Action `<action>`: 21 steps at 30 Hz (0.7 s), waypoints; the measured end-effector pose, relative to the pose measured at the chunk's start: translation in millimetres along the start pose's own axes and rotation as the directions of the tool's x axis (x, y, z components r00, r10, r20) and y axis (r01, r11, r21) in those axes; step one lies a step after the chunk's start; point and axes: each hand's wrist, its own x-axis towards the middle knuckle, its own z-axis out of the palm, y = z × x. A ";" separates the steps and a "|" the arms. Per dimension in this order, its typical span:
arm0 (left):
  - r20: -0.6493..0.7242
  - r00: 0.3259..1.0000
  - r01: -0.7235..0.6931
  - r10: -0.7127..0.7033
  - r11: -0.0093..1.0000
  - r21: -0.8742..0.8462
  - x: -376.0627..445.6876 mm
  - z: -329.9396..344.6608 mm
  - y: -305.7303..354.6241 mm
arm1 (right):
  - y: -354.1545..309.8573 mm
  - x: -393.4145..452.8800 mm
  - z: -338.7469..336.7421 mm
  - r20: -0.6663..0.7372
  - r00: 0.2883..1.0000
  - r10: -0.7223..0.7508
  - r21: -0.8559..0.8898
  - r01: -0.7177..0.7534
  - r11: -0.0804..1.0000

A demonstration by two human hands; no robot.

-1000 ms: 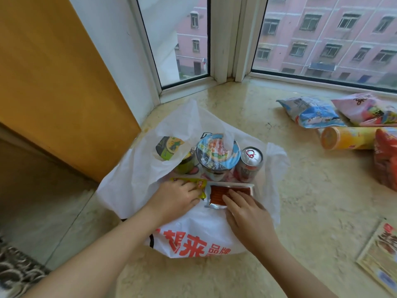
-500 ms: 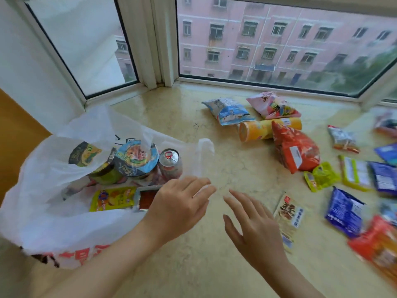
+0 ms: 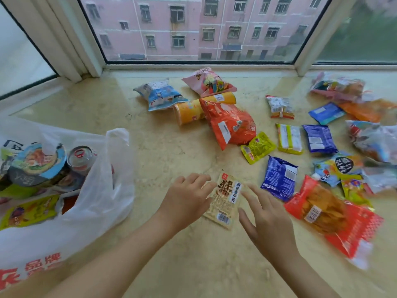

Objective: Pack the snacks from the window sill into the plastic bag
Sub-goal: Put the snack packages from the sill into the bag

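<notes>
The white plastic bag (image 3: 101,196) lies open at the left on the marble window sill (image 3: 167,151). Inside it are a noodle cup (image 3: 38,162), a drink can (image 3: 80,157) and a yellow packet (image 3: 28,211). A beige snack packet (image 3: 225,198) lies flat between my hands. My left hand (image 3: 185,201) hovers at its left edge with relaxed fingers. My right hand (image 3: 266,218) is spread just right of it. Neither holds anything. Many other snacks are scattered on the sill to the right.
Nearby lie a yellow chip tube (image 3: 193,110), an orange chip bag (image 3: 229,123), a blue bag (image 3: 159,95), a pink bag (image 3: 208,81), a dark blue packet (image 3: 279,178) and a red packet (image 3: 330,216). Window frames border the sill's far edge.
Both hands left the bag and moved right across the sill to either side of the beige packet. The view swung right, showing more scattered snacks.
</notes>
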 end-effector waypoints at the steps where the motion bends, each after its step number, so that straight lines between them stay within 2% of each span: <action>1: 0.097 0.993 0.067 -0.063 0.997 -0.033 6.6 6.8 10.2 | 8.5 -1.5 0.1 0.010 1.000 0.019 -0.003 -0.018 1.000; 2: 0.232 0.962 0.163 -0.147 0.985 -0.050 13.7 13.2 20.9 | 16.7 -3.1 1.0 0.024 0.999 0.041 -0.007 -0.041 0.999; 3: 0.374 0.900 0.257 -0.225 0.966 -0.038 19.0 20.6 31.3 | 25.0 -4.8 3.1 0.040 0.997 0.066 -0.017 -0.065 0.998; 4: 0.483 0.832 0.317 -0.274 0.948 -0.007 23.6 27.7 41.7 | 32.9 -5.8 5.9 0.064 0.993 0.095 -0.033 -0.093 0.995; 5: 0.537 0.790 0.335 -0.295 0.942 0.024 28.2 33.7 51.1 | 39.9 -5.7 8.9 0.093 0.987 0.129 -0.054 -0.125 0.991; 7: 0.550 0.776 0.353 -0.308 0.935 0.025 37.4 42.5 66.5 | 52.2 -2.8 15.6 0.159 0.967 0.201 -0.094 -0.188 0.978; 11: 0.513 0.800 0.369 -0.311 0.929 -0.013 50.3 60.2 77.1 | 69.7 15.6 26.2 0.228 0.917 0.328 -0.092 -0.315 0.945; 16: 0.437 0.834 0.385 -0.335 0.922 -0.028 60.1 61.5 68.7 | 85.4 43.3 33.0 0.356 0.778 0.517 -0.121 -0.510 0.852; 19: 0.426 0.843 0.385 -0.330 0.922 -0.046 59.7 60.0 62.6 | 88.3 53.8 35.6 0.432 0.694 0.576 -0.107 -0.595 0.797; 21: 0.413 0.847 0.385 -0.335 0.922 -0.043 61.0 58.4 57.2 | 87.9 53.5 38.3 0.447 0.699 0.558 -0.058 -0.600 0.798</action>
